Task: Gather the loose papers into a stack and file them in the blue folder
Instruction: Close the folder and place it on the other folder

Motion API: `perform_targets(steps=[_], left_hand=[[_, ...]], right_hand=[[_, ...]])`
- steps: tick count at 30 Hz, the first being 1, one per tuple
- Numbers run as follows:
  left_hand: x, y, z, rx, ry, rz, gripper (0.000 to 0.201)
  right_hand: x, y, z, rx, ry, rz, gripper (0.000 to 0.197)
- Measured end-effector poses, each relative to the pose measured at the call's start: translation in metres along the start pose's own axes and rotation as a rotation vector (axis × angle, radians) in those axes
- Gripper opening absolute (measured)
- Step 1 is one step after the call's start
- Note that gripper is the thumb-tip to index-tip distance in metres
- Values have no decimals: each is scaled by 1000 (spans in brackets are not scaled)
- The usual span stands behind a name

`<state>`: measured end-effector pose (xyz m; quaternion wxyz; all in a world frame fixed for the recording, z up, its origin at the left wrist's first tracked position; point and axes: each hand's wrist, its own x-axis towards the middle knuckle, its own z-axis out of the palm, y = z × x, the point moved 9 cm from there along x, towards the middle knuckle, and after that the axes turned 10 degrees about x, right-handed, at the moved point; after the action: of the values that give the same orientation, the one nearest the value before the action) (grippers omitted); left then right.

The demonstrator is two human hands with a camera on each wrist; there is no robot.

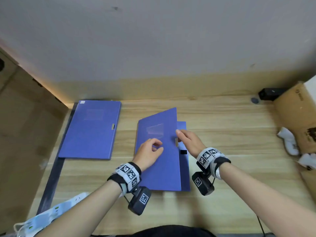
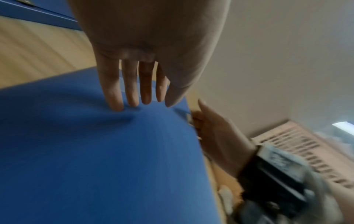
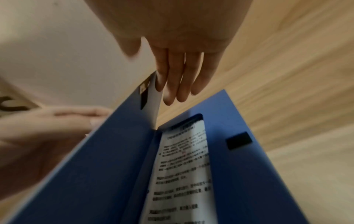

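A blue folder (image 1: 159, 161) lies mid-table with its cover tilted up along the right edge. Printed papers (image 3: 182, 166) lie inside it, seen in the right wrist view. My left hand (image 1: 152, 149) rests its straight fingertips (image 2: 132, 103) on top of the cover. My right hand (image 1: 183, 135) is at the cover's free edge beside the metal clasp (image 1: 176, 141). Its straight fingers (image 3: 178, 87) lie against the cover's inner side, with the thumb apart. A black fastener patch (image 3: 238, 140) sits on the folder's lower flap.
A second blue folder (image 1: 92, 129) lies closed at the left. Cardboard (image 1: 297, 117) and crumpled white material (image 1: 289, 142) stand at the right, a black device (image 1: 270, 94) at the back right. A white power strip (image 1: 51, 212) lies front left.
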<state>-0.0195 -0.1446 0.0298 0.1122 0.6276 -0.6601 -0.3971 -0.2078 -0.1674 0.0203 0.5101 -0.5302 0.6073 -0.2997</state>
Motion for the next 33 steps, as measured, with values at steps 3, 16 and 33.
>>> perform_targets(steps=[3, 16, 33], left_hand=[[18, -38, 4, 89, 5, -100, 21], [31, -130, 38, 208, -60, -361, 70], [34, -132, 45, 199, -63, -441, 69]], right_hand=[[7, 30, -2, -110, 32, 75, 43], [11, 129, -24, -417, 190, 399, 30], [-10, 135, -31, -175, 401, 400, 32]])
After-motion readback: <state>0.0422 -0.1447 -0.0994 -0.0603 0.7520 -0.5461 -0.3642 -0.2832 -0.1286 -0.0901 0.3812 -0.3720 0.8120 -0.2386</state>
